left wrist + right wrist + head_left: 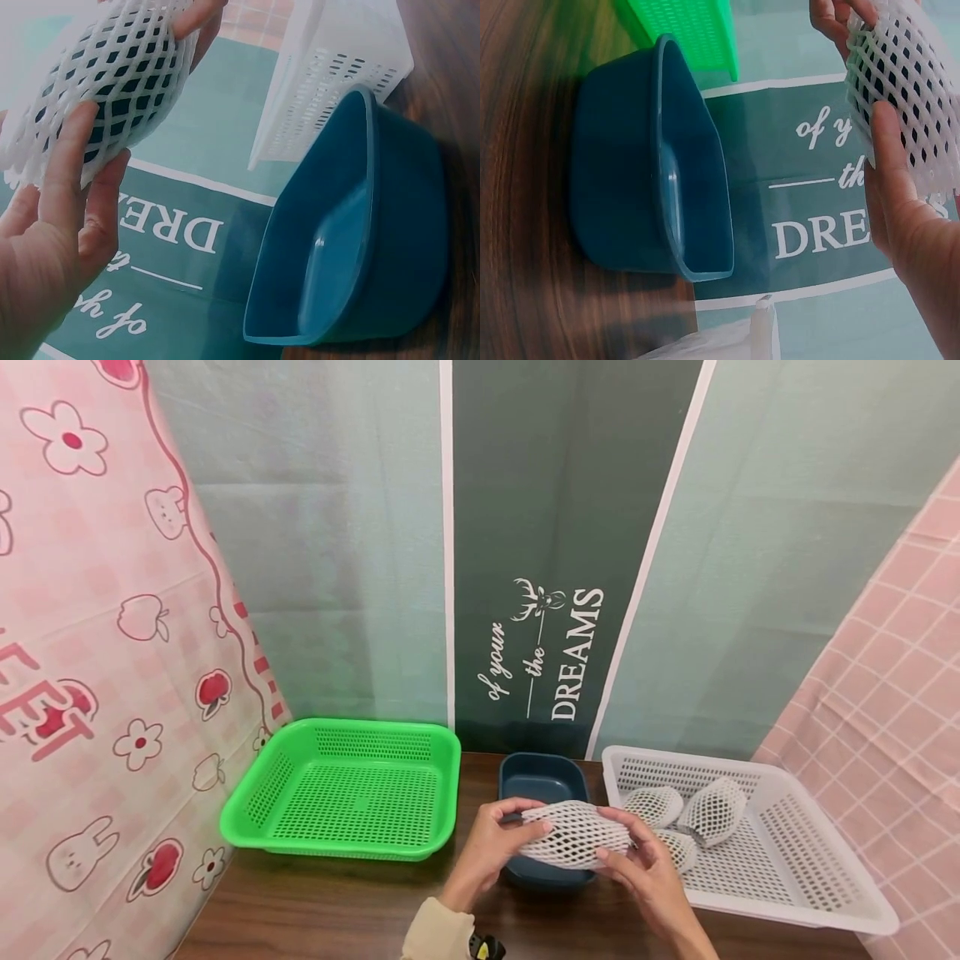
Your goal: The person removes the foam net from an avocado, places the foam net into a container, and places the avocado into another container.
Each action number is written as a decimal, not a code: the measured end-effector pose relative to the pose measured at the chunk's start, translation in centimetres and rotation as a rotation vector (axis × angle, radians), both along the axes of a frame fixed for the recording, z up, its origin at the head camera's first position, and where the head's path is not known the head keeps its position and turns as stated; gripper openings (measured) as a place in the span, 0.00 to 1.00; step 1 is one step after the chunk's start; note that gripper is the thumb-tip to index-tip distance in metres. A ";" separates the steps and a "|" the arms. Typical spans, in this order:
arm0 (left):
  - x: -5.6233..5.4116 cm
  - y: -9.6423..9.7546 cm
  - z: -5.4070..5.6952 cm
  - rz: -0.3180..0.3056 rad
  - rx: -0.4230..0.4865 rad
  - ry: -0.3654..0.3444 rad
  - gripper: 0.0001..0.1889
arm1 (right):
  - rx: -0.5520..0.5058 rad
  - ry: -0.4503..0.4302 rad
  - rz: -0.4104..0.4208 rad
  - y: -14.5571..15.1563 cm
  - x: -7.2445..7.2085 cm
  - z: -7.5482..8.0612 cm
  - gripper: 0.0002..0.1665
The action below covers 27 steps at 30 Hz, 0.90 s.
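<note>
Both hands hold a white foam fruit net [576, 837] above the blue bin [542, 881] in the head view. My left hand [491, 850] grips its left end, thumb in front. My right hand [651, 878] pinches the opposite end between thumb and fingers. Something dark and rounded fills the foam net [124, 75] in the left wrist view; the mesh hides its kind. The right wrist view shows the same foam net [907, 90] with fingers at both ends. In both wrist views the bin's visible inside holds nothing.
A green basket [337, 852] stands to the left with nothing in it. On the right, a white basket [795, 910] contains several net-wrapped pieces [714, 812] at its left side. All stand on a brown wooden table [322, 910], with printed cloths behind and at both sides.
</note>
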<state>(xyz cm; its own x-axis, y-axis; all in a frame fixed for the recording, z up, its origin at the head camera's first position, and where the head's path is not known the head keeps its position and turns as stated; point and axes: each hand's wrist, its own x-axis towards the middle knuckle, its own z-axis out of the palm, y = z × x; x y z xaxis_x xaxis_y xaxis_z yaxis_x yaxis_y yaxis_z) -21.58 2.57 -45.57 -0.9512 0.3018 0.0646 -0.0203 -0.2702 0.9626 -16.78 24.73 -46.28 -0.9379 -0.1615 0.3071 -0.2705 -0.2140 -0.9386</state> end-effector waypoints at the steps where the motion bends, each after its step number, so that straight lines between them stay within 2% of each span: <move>1: 0.1 -0.1 0.0 -0.001 -0.002 -0.001 0.14 | -0.003 -0.004 -0.002 -0.1 0.0 0.0 0.28; 8: 0.6 -0.8 0.1 -0.008 0.004 -0.016 0.15 | 0.015 -0.038 -0.025 -0.6 0.3 -0.1 0.27; 16: 0.5 -1.8 0.2 -0.006 -0.013 0.004 0.15 | 0.083 -0.080 -0.083 -1.2 0.2 0.3 0.27; 27: 0.8 -2.7 0.3 -0.013 0.050 0.023 0.17 | 0.089 -0.074 -0.133 -2.0 0.2 0.4 0.27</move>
